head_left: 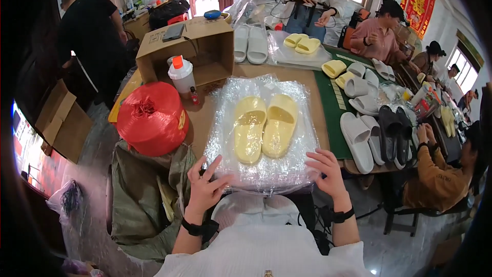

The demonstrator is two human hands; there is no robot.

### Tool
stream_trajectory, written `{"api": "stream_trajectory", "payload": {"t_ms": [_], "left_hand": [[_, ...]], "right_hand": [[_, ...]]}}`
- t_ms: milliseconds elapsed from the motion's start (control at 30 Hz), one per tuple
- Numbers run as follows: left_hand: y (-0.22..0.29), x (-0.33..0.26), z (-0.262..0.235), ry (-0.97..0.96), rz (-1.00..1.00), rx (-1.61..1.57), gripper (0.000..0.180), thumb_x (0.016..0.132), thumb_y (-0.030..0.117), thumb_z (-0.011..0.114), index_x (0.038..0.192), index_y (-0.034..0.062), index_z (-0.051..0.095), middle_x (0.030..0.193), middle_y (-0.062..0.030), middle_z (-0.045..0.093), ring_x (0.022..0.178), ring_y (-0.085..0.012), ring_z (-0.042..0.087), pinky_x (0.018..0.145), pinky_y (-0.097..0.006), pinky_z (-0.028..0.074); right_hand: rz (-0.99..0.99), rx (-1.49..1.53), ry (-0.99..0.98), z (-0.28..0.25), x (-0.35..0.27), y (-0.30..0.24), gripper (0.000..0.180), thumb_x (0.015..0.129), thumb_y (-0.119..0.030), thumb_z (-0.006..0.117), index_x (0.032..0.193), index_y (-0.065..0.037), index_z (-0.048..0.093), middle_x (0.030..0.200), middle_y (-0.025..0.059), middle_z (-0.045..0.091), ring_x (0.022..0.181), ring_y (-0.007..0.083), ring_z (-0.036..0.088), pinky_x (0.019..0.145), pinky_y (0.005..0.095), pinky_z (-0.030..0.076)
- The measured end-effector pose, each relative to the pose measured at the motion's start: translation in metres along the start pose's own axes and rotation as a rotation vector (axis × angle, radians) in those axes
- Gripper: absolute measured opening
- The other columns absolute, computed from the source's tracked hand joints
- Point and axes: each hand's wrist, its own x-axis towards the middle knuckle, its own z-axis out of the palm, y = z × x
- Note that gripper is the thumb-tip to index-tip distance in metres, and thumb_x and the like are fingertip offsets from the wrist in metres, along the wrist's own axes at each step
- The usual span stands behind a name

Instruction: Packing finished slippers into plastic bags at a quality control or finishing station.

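Observation:
A pair of pale yellow slide slippers (pixel 265 127) lies side by side on a stack of shiny clear plastic bags (pixel 225 146) in front of me. Glints run over the slippers; I cannot tell whether a film covers them. At the near left corner of the bags, my left hand (pixel 207 183) has its fingers spread. My right hand (pixel 328 173) is at the near right corner, its fingers apart as well. Neither hand grips anything. Both wrists wear black bands.
Left of the bags sit a big red roll of plastic twine (pixel 152 119), a white bottle with an orange cap (pixel 181 76) and an open cardboard box (pixel 192 38). On the right, a green mat (pixel 330 123) carries rows of slippers (pixel 357 142). Several people work around the table.

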Motion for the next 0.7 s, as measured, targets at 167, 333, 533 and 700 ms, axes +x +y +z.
{"api": "stream_trajectory", "payload": {"t_ms": [167, 333, 533, 700], "left_hand": [[0.002, 0.011, -0.008, -0.035, 0.002, -0.167, 0.013, 0.078, 0.014, 0.073, 0.091, 0.0161, 0.077, 0.127, -0.0012, 0.066, 0.132, -0.0335, 0.046, 0.106, -0.046, 0.032], [-0.003, 0.032, 0.008, 0.132, -0.104, -0.567, 0.015, 0.091, 0.006, 0.056, 0.088, 0.0006, 0.07, 0.087, -0.0115, 0.073, 0.09, -0.0296, 0.07, 0.083, -0.042, 0.052], [-0.012, 0.083, 0.041, 0.066, -0.7, -0.68, 0.023, 0.097, 0.018, 0.055, 0.094, -0.003, 0.062, 0.073, -0.0177, 0.065, 0.068, -0.0333, 0.066, 0.064, -0.039, 0.051], [-0.026, 0.09, 0.071, -0.035, -0.654, -0.336, 0.032, 0.094, 0.03, 0.059, 0.093, -0.0016, 0.065, 0.08, -0.0235, 0.066, 0.078, -0.0427, 0.065, 0.07, -0.046, 0.05]], "right_hand": [[0.087, 0.079, 0.004, 0.006, -0.011, 0.017, 0.016, 0.073, -0.004, 0.072, 0.088, -0.008, 0.072, 0.11, 0.0061, 0.071, 0.11, 0.0296, 0.06, 0.096, 0.0387, 0.046], [0.358, 0.133, 0.104, 0.012, -0.004, 0.014, 0.006, 0.083, -0.008, 0.072, 0.08, -0.005, 0.069, 0.079, 0.0054, 0.068, 0.093, 0.0226, 0.064, 0.083, 0.0326, 0.047], [0.728, 0.373, 0.173, 0.023, 0.007, 0.014, 0.017, 0.084, -0.014, 0.073, 0.075, -0.002, 0.067, 0.062, 0.0066, 0.062, 0.074, 0.0216, 0.063, 0.077, 0.0333, 0.046], [0.741, -0.045, 0.108, 0.026, 0.018, 0.009, 0.023, 0.084, -0.016, 0.073, 0.102, -0.005, 0.065, 0.093, 0.0095, 0.067, 0.103, 0.0255, 0.062, 0.087, 0.038, 0.045]]}}
